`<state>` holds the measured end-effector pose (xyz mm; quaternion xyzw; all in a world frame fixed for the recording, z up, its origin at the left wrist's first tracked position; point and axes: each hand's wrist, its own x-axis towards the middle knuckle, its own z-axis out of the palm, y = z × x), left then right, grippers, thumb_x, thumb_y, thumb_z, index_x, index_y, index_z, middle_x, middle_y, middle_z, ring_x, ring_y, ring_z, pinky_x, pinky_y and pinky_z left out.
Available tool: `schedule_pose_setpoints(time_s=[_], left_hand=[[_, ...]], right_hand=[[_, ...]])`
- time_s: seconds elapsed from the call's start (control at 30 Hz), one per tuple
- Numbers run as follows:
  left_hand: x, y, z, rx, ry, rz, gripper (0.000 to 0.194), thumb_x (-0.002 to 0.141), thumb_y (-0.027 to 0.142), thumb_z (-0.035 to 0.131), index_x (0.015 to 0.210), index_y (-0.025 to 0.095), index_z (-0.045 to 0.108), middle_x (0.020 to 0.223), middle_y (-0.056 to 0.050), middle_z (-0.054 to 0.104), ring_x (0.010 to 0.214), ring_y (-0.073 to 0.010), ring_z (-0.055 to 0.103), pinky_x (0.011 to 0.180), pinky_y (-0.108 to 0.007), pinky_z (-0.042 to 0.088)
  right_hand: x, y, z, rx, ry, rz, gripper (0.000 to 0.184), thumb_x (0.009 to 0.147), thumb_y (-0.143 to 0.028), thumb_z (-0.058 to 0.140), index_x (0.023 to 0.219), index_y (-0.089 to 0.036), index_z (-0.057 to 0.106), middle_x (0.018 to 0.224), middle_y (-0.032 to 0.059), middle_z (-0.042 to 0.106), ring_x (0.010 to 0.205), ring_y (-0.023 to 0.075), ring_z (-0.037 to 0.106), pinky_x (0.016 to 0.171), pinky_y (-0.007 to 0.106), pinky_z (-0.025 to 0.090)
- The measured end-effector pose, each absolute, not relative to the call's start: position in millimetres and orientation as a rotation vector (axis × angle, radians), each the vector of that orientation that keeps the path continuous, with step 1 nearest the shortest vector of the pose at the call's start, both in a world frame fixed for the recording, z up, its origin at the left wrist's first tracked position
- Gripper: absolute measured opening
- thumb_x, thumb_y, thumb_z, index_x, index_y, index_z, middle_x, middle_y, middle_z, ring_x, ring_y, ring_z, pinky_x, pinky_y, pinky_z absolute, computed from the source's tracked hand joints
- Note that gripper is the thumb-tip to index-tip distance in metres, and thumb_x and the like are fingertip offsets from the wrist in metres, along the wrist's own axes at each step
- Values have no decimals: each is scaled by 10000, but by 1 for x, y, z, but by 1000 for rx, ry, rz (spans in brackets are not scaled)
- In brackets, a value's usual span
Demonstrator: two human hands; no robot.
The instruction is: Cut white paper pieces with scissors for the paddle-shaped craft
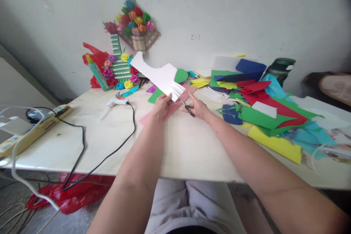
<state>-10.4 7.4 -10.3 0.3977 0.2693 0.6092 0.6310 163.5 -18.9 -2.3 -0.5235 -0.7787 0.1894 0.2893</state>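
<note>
A large white sheet of craft paper (157, 75) is pinched at its lower edge by my left hand (162, 105). Its lower right end is slit into several narrow strips. My right hand (199, 108) grips small dark-handled scissors (188, 109), with the blades at the slit end of the sheet. Under the hands lies pink paper (172, 109) on the table, and green paper (154, 95) shows beneath the white sheet on the left.
A white glue gun (116, 103) lies left, its black cord running over the table edge near a yellow power strip (45, 124). A glue bottle (98, 75) and paper-flower guitar (120, 66) stand behind. Colored paper scraps (271, 117) cover the right side, with a dark bottle (281, 69) behind.
</note>
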Motion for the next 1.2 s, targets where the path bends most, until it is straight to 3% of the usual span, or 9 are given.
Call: schedule_pose_setpoints(time_s=[0.67, 1.0, 1.2], left_hand=[[-15, 9, -11, 970, 605, 1384, 169, 713, 183, 614, 848, 86, 582, 775, -91, 661, 729, -185, 639, 732, -337, 518], [-17, 12, -16, 992, 560, 1367, 185, 726, 180, 600, 889, 94, 588, 821, -95, 666, 731, -185, 640, 754, -365, 518], [-15, 10, -13, 953, 600, 1385, 156, 723, 163, 600, 861, 91, 589, 801, -97, 665, 747, -187, 641, 772, -367, 512]], right_hand=[[164, -21, -2, -1358, -2060, 603, 913, 662, -505, 597, 1383, -195, 132, 624, -46, 642, 419, 94, 520, 486, 213, 373], [164, -15, -5, -1410, -2041, 552, 818, 625, -508, 622, 1302, -159, 322, 652, -25, 656, 464, 99, 535, 520, 216, 382], [161, -18, -1, -1467, -2032, 530, 819, 626, -512, 617, 1298, -144, 326, 657, -6, 658, 532, 122, 561, 531, 222, 381]])
